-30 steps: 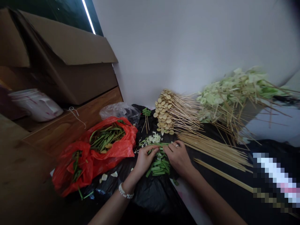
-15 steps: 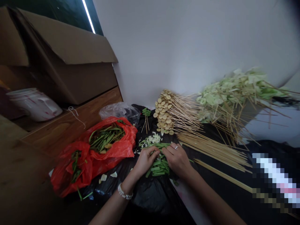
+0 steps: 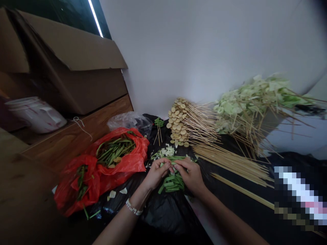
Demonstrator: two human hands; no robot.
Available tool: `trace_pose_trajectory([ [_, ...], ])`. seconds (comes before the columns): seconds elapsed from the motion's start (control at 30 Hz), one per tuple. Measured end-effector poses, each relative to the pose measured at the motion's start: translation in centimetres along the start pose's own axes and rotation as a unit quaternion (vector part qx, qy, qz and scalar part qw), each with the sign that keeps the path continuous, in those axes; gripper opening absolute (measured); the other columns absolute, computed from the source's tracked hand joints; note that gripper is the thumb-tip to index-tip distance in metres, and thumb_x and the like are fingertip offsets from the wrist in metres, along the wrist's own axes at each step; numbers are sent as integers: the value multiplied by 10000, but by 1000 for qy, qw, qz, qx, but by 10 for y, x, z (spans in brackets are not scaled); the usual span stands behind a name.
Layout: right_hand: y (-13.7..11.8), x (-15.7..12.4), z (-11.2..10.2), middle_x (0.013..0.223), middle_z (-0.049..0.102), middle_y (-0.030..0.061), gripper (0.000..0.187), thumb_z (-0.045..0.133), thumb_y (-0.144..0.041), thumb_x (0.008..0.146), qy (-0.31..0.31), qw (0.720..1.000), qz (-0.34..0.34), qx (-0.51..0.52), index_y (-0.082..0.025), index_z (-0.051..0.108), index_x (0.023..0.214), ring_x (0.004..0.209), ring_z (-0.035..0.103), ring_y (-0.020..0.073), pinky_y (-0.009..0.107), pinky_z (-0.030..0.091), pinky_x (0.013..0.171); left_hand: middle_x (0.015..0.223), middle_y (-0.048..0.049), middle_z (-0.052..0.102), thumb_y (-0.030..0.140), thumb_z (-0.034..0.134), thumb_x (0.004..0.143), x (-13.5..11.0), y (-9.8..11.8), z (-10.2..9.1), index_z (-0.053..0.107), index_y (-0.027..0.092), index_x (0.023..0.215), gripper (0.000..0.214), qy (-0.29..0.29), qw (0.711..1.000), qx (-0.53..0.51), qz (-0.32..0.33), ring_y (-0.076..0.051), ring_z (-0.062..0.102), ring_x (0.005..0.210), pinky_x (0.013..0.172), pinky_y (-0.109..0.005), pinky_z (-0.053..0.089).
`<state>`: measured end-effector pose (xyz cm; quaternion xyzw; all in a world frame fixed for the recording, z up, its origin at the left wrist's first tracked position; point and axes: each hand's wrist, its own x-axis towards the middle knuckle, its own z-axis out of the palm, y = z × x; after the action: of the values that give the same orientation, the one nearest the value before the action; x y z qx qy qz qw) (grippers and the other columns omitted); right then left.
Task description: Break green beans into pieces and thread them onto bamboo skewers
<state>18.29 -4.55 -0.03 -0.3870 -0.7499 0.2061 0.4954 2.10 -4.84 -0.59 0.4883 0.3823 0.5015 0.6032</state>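
My left hand and my right hand meet above a pile of cut green vegetable stalks on black plastic. Fingertips of both hands are pinched together around a short green stalk piece, mostly hidden by the fingers. More stalks lie just behind the hands. Beyond the left hand is a scatter of pale chopped bits. Farther back, short green pieces sit threaded on a few thin sticks.
Left stands a red plastic bag of green leaves and stems. To the right lie bare bamboo skewers, skewered round yellowish slices and skewered pale green leaves. A cardboard box and white tub stand at far left.
My right hand has turned and drawn in from the stalks behind, its fingertips now meeting those of my left hand. Both hands are now pinched close together over the pile.
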Motion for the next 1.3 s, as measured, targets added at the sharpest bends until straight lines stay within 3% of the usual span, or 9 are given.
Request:
trace_pose_trajectory([
  [0.17,5,0,-3,861,682,55,200,483,-219,919,-29,991,-66,-111,-179,667,986,820,584,178,299,442,771,615,6,575,420,533,866,2,-2,0,572,152,745,297,10,987,149,58,-64,383,453,456,-195,285],
  [0.23,5,0,-8,831,656,75,247,443,-196,928,-53,967,-121,-217,-154,652,1052,817,552,199,326,416,784,695,-20,613,361,498,896,2,-3,-1,617,160,803,252,24,953,273,128,-113,522,606,599,-229,404],
  [0.33,5,1,-12,772,612,77,270,436,-152,911,-68,925,-178,-327,-128,638,1088,777,506,208,337,382,748,934,-70,664,281,442,924,0,-5,-1,635,189,1035,241,16,898,392,200,-176,597,851,795,-296,439],
  [0.43,4,2,-12,752,589,78,255,442,-134,894,-64,898,-214,-379,-116,640,1054,759,483,215,347,350,701,988,-95,656,241,405,929,-2,-7,-2,606,198,1130,287,-15,871,445,207,-196,600,881,805,-315,438],
  [0.53,3,1,-9,729,569,75,224,437,-119,892,-70,885,-234,-396,-117,650,961,748,471,219,356,335,687,839,-73,636,215,439,899,-4,-8,-2,642,203,1011,232,-21,863,464,198,-190,578,758,721,-293,419],
  [0.77,0,-4,-3,694,544,48,216,425,-129,917,-51,890,-262,-369,-131,640,904,719,468,197,354,342,683,603,12,464,176,449,848,-4,-1,5,525,179,643,219,8,895,414,166,-130,425,589,592,-248,301],
  [0.93,2,-6,0,693,559,45,201,450,-135,914,-12,894,-269,-359,-122,624,1014,719,487,190,349,354,663,565,37,354,267,434,840,-3,3,10,407,175,586,271,13,968,240,75,-105,316,553,532,-232,255],
  [1.03,4,-7,2,682,572,42,202,458,-128,908,-5,896,-271,-352,-130,617,1032,695,489,183,349,356,639,534,50,352,294,469,811,-3,2,10,429,171,601,246,8,992,128,5,-85,276,495,480,-221,214],
  [1.3,2,-6,3,801,648,67,297,462,-137,908,-2,915,-283,-287,-147,560,1188,740,552,187,352,404,660,431,80,298,257,530,756,0,-2,12,430,168,585,217,-59,984,-132,-105,-46,184,380,408,-210,130],
])
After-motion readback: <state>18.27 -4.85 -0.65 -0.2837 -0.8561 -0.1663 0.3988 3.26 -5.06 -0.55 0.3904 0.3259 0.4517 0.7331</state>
